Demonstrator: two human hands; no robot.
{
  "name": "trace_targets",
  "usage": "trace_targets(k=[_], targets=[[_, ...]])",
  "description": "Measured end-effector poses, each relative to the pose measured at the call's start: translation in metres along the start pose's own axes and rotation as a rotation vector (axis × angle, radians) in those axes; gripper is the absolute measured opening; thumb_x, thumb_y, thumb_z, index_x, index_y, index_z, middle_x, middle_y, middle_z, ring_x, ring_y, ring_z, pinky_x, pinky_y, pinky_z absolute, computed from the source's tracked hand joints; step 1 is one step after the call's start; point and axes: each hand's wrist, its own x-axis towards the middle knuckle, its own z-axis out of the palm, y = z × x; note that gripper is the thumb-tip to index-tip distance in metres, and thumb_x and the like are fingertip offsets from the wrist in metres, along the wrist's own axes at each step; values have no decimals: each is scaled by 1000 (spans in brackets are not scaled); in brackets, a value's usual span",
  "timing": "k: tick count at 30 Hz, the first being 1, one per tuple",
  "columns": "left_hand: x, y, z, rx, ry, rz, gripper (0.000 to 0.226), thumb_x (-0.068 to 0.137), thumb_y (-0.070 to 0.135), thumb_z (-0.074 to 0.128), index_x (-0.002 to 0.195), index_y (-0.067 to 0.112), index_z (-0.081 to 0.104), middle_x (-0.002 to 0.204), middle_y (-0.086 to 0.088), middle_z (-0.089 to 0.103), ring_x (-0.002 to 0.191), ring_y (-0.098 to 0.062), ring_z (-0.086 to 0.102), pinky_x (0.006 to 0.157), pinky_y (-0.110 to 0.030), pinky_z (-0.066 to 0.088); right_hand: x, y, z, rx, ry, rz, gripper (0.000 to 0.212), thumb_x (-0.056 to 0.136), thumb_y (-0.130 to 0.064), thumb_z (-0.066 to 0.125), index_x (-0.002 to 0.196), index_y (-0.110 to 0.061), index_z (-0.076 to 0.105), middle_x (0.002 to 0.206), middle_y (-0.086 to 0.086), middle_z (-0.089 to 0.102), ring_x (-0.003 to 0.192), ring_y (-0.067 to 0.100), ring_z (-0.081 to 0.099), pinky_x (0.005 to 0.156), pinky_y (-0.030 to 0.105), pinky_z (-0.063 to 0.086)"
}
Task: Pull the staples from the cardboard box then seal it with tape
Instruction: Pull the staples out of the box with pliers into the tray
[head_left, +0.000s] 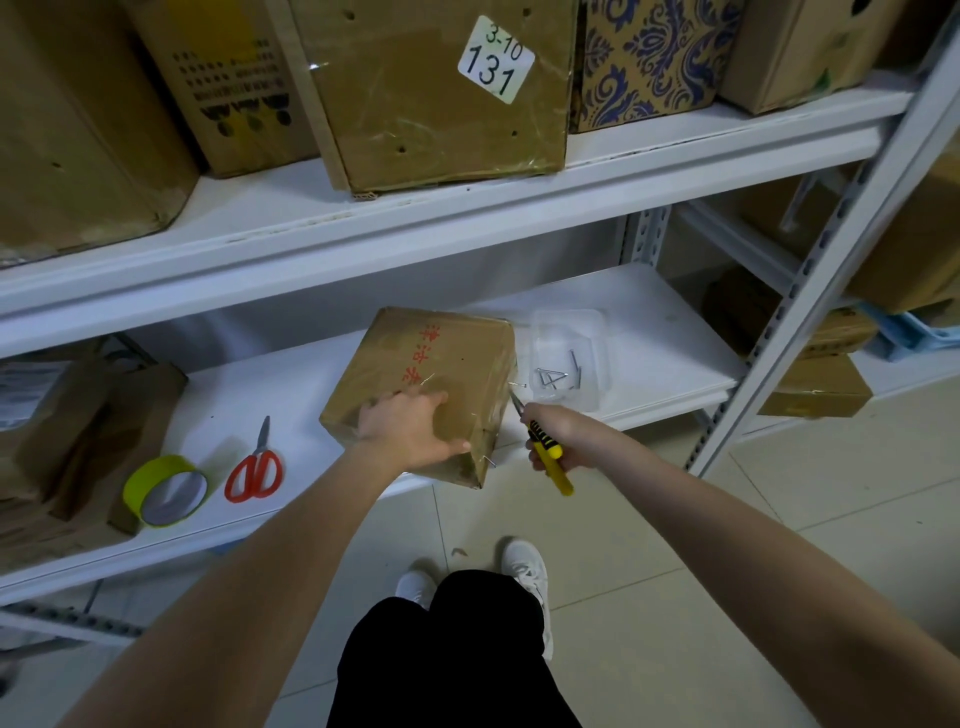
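A small cardboard box (436, 364) with red characters sits on the white lower shelf (649, 322). My left hand (410, 428) lies on its near top edge, fingers spread, thumb at the front corner. My right hand (553, 434) grips yellow-and-black pliers (548, 452); their thin metal tip holds a staple (518, 385) just off the box's right side. Another staple (490, 460) sticks out of the box's near right corner. A clear plastic tray (587, 325) right of the box holds several pulled staples. A roll of yellow-green tape (166, 490) lies at the left.
Red-handled scissors (255, 467) lie between the tape and the box. Flattened cardboard (78, 431) is stacked at the shelf's left end. Large boxes fill the upper shelf (467, 208). A slotted metal upright (821, 270) stands at the right. Below me is tiled floor.
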Motion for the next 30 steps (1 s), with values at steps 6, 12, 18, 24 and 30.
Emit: trace_targets(k=[6, 12, 18, 24, 30], targets=[[-11, -16, 2, -41, -28, -37, 83, 72, 74, 57, 142, 36, 36, 142, 2, 45, 128, -27, 45, 103, -50, 39, 12, 7, 19, 216, -69, 41, 24, 90, -29, 44, 88, -6, 49, 71, 8, 51, 61, 25, 53, 66, 32, 50], [-10, -42, 7, -79, -62, -59, 90, 67, 77, 57, 144, 38, 32, 148, 2, 39, 134, -27, 38, 107, -52, 35, 25, 2, 37, 310, -110, 66, 28, 89, -31, 45, 83, -4, 52, 69, 10, 53, 65, 28, 55, 73, 36, 51], [0, -47, 5, -104, -74, -24, 94, 64, 76, 62, 144, 37, 32, 151, 5, 34, 137, -25, 32, 110, -55, 29, 34, -6, 48, 364, -138, 67, 34, 94, -35, 43, 80, -5, 50, 68, 10, 49, 64, 25, 50, 70, 35, 50], [1, -50, 5, -104, -63, -10, 94, 63, 67, 70, 143, 36, 33, 149, 6, 37, 137, -23, 35, 111, -54, 27, 38, -12, 53, 373, -139, -14, 29, 97, -31, 40, 80, -9, 49, 65, 10, 46, 57, 24, 47, 62, 34, 45], [0, -40, 3, -78, -43, -21, 90, 66, 57, 74, 143, 30, 36, 144, 4, 44, 132, -22, 41, 108, -50, 32, 35, -10, 45, 454, -147, 4, 27, 95, -24, 43, 76, -5, 50, 65, 12, 47, 58, 26, 45, 65, 35, 44]])
